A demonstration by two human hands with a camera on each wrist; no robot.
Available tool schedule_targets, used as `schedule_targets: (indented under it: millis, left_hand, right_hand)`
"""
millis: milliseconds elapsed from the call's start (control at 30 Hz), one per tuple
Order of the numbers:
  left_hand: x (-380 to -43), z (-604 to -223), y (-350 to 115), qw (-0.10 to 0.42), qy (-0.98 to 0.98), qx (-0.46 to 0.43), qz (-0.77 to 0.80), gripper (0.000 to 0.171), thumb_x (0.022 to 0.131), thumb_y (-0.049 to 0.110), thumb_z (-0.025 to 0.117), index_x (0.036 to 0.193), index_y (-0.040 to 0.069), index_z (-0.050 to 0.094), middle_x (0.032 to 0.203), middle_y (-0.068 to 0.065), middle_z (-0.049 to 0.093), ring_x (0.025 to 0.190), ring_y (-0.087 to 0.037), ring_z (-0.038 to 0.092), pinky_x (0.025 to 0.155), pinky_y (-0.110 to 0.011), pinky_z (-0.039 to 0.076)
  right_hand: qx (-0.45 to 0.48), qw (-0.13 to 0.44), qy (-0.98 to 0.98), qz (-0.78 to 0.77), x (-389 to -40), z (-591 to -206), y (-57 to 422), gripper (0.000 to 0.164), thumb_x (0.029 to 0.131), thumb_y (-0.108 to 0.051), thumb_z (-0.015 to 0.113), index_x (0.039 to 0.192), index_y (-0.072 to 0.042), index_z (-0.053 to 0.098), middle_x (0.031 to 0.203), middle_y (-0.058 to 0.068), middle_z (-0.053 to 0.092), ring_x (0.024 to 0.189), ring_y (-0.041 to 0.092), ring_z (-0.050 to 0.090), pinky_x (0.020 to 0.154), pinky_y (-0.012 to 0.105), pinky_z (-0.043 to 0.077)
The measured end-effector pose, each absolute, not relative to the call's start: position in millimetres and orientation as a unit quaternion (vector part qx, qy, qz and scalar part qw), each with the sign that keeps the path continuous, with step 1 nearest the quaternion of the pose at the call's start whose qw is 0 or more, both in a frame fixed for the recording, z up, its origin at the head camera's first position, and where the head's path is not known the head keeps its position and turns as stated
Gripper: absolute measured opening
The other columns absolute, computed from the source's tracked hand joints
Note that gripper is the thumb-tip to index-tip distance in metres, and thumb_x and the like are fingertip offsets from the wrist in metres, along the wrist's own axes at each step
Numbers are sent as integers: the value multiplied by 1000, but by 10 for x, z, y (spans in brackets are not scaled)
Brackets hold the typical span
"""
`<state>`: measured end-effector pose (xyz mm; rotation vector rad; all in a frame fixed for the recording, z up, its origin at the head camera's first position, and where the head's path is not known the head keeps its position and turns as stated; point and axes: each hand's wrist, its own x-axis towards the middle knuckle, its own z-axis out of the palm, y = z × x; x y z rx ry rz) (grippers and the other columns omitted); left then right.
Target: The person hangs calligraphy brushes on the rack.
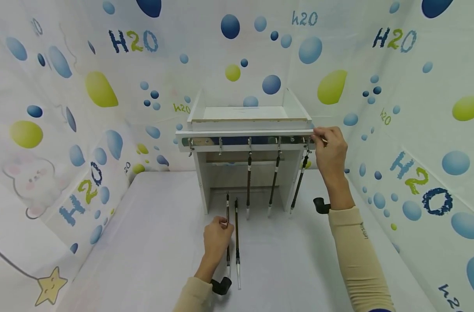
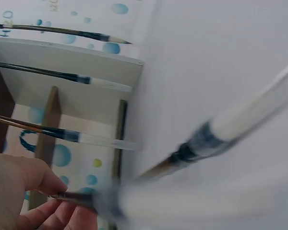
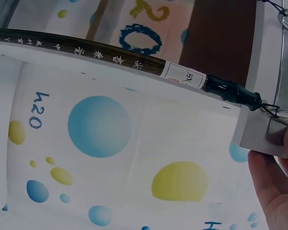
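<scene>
Left hand (image 1: 218, 237): thumb and fingertips pinching a held brush (image 1: 227, 208) partway along its handle. Right hand (image 1: 331, 149): thumb and fingers gripping the right end of the rail (image 1: 221, 133). Held brush is in front of the white rack (image 1: 202, 177), over the table (image 1: 143, 238), pale tip toward the near side. Second brush (image 1: 237, 242) just right of it, roughly parallel in the head view; whether it rests on the table, cannot tell. Three more hang from hooks (image 1: 220, 146) along the rail, tips down: middle brush (image 1: 249, 177), next brush (image 1: 274, 180) to its right, end brush (image 1: 299, 184) nearest the right hand. Rack stands toward the table's back edge.

Left wrist view adds: dark ferrules (image 2: 72, 135) and pale tips on the hanging brushes; held and second brush large, blurred.

Right wrist view adds: end brush's handle close up, dark cord (image 3: 270, 110) at its top, white Chinese characters along the shaft, a white label (image 3: 184, 75) bearing what looks like 成. Remaining characters not read with certainty.

Wall (image 1: 206, 39): "H2O" and "h2o" among blue and green dots. Right sleeve (image 1: 361, 255) beige; small dark lettering, illegible.
</scene>
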<state>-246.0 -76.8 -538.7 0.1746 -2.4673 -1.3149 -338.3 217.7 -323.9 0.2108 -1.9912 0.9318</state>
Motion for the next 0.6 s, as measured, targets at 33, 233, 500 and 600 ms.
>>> schedule_targets:
  millis: [33, 233, 500, 600]
  left_hand:
    - [-2455, -5355, -770, 174, -867, 59, -463, 21, 83, 13, 68, 99, 0, 70, 77, -11, 73, 51, -10, 56, 43, -23, 44]
    - [-2415, -5153, -766, 198, -864, 44, -460, 21, 84, 13, 69, 102, 3, 70, 81, -8, 74, 54, -9, 56, 46, -22, 43]
    - [-2326, -4865, -746, 227, -854, 18, -469, 18, 85, 10, 68, 102, 3, 68, 86, -8, 73, 60, -9, 64, 48, -22, 47]
    - [-2291, -4753, -752, 244, -850, 7, -467, 18, 86, 9, 68, 103, 4, 68, 86, -9, 73, 63, -12, 66, 50, -21, 49]
  right_hand:
    - [86, 450, -805, 377, -3387, -3239, 2177, 23, 95, -9, 64, 113, 4, 71, 110, 19, 63, 106, 28, 68, 94, 37, 58]
    - [89, 453, -802, 379, -3381, -3239, 2179, 22, 95, -7, 65, 112, 5, 71, 110, 20, 63, 105, 29, 68, 94, 35, 58]
    - [89, 452, -803, 379, -3376, -3243, 2190, 22, 95, -7, 65, 113, 5, 71, 110, 19, 62, 105, 29, 69, 93, 33, 58]
    - [89, 451, -804, 378, -3381, -3244, 2189, 22, 96, -7, 64, 112, 5, 71, 109, 19, 62, 104, 29, 69, 93, 33, 58]
